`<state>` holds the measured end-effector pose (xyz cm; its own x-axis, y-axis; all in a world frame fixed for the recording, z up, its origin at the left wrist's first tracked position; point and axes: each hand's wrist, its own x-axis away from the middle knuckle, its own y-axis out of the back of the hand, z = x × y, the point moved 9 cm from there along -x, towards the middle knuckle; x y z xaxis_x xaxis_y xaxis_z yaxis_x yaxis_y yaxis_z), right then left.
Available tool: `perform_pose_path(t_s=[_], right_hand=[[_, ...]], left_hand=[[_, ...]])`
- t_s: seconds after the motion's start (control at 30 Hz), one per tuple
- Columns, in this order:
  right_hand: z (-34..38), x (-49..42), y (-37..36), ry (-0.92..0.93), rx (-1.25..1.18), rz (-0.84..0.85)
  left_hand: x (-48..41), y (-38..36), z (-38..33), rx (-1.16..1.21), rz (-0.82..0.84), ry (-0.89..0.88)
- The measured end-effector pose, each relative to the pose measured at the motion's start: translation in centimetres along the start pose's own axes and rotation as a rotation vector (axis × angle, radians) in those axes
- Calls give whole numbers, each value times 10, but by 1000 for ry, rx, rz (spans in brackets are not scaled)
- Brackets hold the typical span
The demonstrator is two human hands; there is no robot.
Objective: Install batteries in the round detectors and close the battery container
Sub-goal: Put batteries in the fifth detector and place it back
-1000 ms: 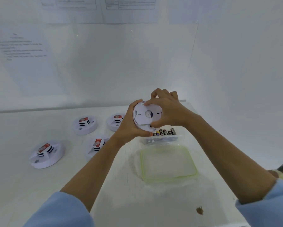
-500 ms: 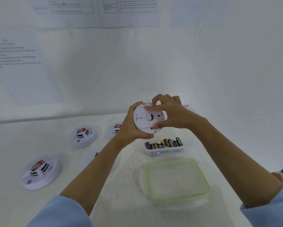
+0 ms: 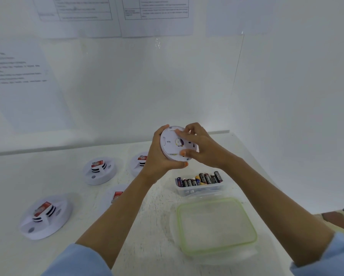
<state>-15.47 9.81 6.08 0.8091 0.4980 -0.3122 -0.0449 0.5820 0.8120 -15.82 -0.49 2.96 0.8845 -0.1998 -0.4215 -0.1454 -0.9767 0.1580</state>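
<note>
Above the bench (image 3: 159,212), head view: a round white detector (image 3: 172,145) is held up in both hands, back face toward the camera, tilted on edge. Left hand (image 3: 160,156) wraps the left rim from behind, thumb clamped under the lower edge. Right hand (image 3: 202,148) grips the right side, fingers (image 3: 182,134) spread across the back plate and thumb pressed on its lower part. A small opening at the plate's centre shows something dark and yellow; cannot tell what it is.

Below the hands, on the bench: a clear container (image 3: 200,188), open, with batteries (image 3: 201,178) lying side by side in a row. Just in front of it lies the lid (image 3: 214,226), clear with a green seal rim, flat, off the container.

Left of the forearms, four more detectors sit on the bench, sensor side up, each with a red label on its raised centre: one at near left (image 3: 44,216), one farther back (image 3: 99,171), one partly hidden by the left forearm (image 3: 112,197), one partly hidden by the left hand (image 3: 138,163).

Light blue sleeves (image 3: 77,261) at the bottom edge. Printed sheets (image 3: 115,14) on the white wall behind; text too blurred to read.
</note>
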Motion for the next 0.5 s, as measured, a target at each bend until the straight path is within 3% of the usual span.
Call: perform_pose_path(t_s=[0.13, 0.27, 0.5], right_hand=[[-5, 4, 1, -31, -54, -24], [-2, 10, 5, -116, -220, -67], [-9, 24, 7, -238, -763, -312]], left_hand=[[-1, -4, -2, -98, 17, -4], [-7, -12, -11, -366, 23, -40], [-1, -27, -43, -722, 0, -171]])
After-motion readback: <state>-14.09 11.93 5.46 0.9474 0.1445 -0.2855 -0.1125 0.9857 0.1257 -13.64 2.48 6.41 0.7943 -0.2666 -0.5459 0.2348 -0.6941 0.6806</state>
